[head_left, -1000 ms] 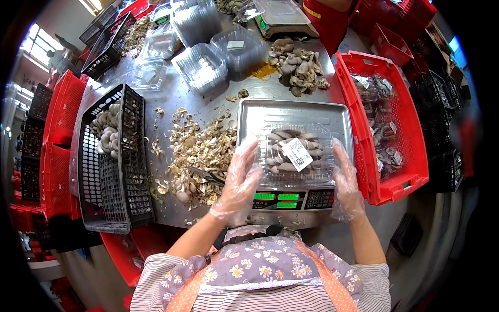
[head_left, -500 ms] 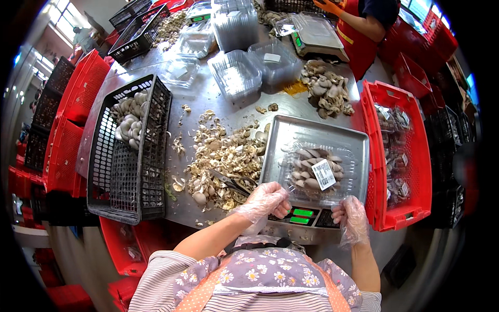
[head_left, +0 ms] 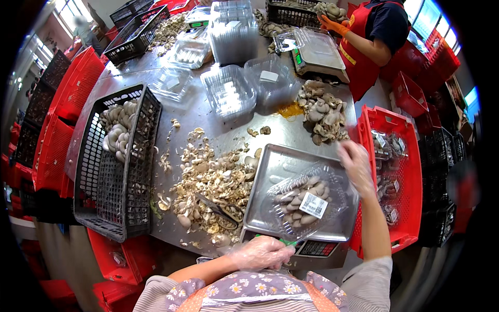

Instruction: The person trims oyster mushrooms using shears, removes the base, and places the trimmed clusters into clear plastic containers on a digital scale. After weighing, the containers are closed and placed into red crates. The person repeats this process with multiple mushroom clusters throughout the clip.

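Note:
A clear plastic clamshell (head_left: 338,200) of grey oyster mushrooms with a white label (head_left: 314,205) lies turned at an angle on the steel tray (head_left: 265,171) of a scale. My left hand (head_left: 262,253), in a clear plastic glove, is at the scale's front edge, beside the clamshell's near corner. Its fingers are curled together; whatever they hold is hidden. My gloved right hand (head_left: 357,165), smeared by motion, is above the tray's right edge. Dark scissors (head_left: 218,210) rest on a heap of mushroom trimmings (head_left: 208,177) left of the tray.
A black crate (head_left: 140,171) with oyster mushrooms stands at left. A red crate (head_left: 410,197) of packed clamshells is at right. Stacked clear boxes (head_left: 228,91), a mushroom pile (head_left: 322,112) and another scale (head_left: 319,54) are farther back. A person in a red apron (head_left: 356,49) handles mushrooms.
The clamshell has turned on the tray. My right hand has risen from its near right corner to the tray's far right. My left hand has moved slightly left and closer to me.

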Demonstrator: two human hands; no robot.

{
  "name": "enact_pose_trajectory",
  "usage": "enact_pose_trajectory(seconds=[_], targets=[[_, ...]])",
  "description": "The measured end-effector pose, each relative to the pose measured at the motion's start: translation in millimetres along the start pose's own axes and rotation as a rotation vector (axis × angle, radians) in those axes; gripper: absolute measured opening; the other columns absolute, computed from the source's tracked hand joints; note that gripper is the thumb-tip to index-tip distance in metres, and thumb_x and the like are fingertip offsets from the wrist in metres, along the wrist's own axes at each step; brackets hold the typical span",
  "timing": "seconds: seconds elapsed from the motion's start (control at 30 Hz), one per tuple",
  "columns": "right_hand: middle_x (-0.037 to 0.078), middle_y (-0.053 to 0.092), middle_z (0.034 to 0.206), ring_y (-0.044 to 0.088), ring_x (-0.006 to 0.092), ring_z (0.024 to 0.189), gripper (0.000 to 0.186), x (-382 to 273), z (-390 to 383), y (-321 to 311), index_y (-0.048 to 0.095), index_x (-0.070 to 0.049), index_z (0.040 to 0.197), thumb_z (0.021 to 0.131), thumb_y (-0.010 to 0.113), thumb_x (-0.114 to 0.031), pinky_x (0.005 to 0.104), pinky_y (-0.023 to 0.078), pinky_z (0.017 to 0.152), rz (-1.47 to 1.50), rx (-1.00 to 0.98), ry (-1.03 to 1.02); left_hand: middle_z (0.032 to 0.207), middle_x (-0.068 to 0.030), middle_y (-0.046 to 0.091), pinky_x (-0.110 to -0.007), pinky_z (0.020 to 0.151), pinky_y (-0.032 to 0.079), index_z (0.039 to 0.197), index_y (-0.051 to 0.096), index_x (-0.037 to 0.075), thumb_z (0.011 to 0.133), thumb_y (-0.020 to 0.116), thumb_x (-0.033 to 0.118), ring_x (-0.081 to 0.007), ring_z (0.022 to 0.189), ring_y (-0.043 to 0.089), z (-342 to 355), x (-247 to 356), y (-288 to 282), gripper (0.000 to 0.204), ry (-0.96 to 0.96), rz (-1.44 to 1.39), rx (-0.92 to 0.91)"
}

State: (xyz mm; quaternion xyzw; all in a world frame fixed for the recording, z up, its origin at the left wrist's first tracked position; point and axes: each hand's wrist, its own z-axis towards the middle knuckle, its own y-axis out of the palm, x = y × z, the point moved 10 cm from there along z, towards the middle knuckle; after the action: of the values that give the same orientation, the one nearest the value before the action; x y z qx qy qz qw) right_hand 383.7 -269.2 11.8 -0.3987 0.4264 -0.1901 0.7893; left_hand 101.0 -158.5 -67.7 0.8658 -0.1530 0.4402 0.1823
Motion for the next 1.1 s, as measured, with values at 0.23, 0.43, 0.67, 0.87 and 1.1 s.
enact_pose_trajectory(seconds=[0.23,0.43,0.67,0.87,1.1], targets=[[0.019,0.069,0.092,0.069,0.0359,0.091,0.017,6,110,202,0.069,-0.001,0.096,0.087,0.058,-0.008,0.0445,0.056,0.083,-0.366,-0.432,-0.349,0.077,-0.0088,0.069,-0.032,0.065,0.053,0.084,0.067,0.0,0.095,0.063,0.009,-0.019,0.068,0.066,-47,58,-100,0.015,0.525,0.191,0.791],[0.021,0.069,0.09,0.07,0.037,0.086,0.015,32,129,259,0.067,0.001,0.096,0.084,0.06,-0.004,0.0443,0.058,0.077,-0.498,-0.507,-0.159,0.098,-0.0101,0.066,-0.03,0.073,0.051,0.105,0.065,0.001,0.092,0.067,0.006,-0.0189,0.078,0.064,-43,64,-112,0.015,0.581,0.281,0.885],[0.009,0.069,0.086,0.066,0.0114,0.062,0.017,-17,98,171,0.058,-0.005,0.096,0.098,0.06,-0.021,0.0242,0.053,0.054,0.839,-0.841,0.305,0.069,-0.0034,0.06,-0.029,0.055,0.048,0.089,0.065,0.001,0.096,0.068,0.016,-0.0111,0.06,0.056,-17,30,-90,0.017,0.366,0.072,0.52],[0.006,0.065,0.082,0.063,0.0108,0.066,0.013,-81,36,76,0.057,-0.005,0.091,0.096,0.059,-0.016,0.0254,0.051,0.057,0.77,-0.971,0.216,0.124,-0.0183,0.053,-0.034,0.076,0.053,0.141,0.044,-0.001,0.087,0.077,0.023,-0.0209,0.095,0.06,-11,151,-139,0.068,0.715,0.234,0.889],[0.008,0.061,0.082,0.058,0.0128,0.078,0.01,-91,-18,14,0.063,-0.002,0.098,0.091,0.063,-0.01,0.0302,0.049,0.072,1.287,-0.899,0.281,0.076,0.001,0.062,-0.021,0.057,0.044,0.104,0.067,0.002,0.098,0.058,0.009,-0.0054,0.066,0.054,81,144,-162,0.012,0.585,0.001,0.745]])
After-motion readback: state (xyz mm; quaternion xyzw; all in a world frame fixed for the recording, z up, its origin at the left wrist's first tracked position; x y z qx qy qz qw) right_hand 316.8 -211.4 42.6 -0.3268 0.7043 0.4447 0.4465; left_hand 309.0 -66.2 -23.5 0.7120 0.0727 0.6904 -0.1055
